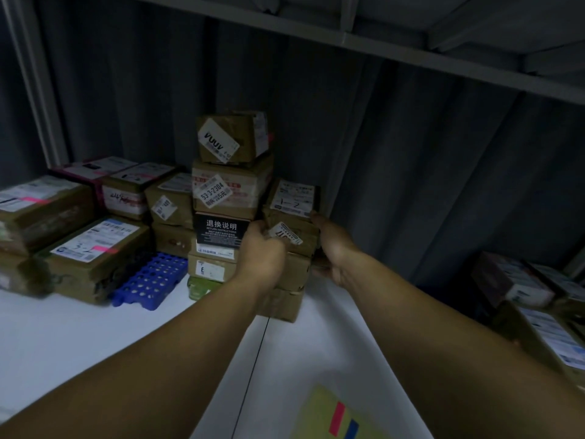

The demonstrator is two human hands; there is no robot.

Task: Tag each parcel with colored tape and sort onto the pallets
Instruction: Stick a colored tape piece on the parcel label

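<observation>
From my end the biggest thing is the white bench (95, 337), and my landmark on it is the tall stack (228, 191) of cardboard boxes at the middle. Left of the tall stack lie tagged boxes (95, 248) with pink strips and a blue pallet (152, 280). Touching its right side is a short pile (285, 280), and the parcel (292, 223) I care about sits on top of that pile. My left hand (262, 258) has its fingers clamped round the parcel's near left edge, and my right hand (335, 248) is wrapped round its right side. I judge it light and fairly stiff, the taped skin a little slippery and the corners dented, so I would hold the two opposite sides and lift straight up, clear of the tall stack.
</observation>
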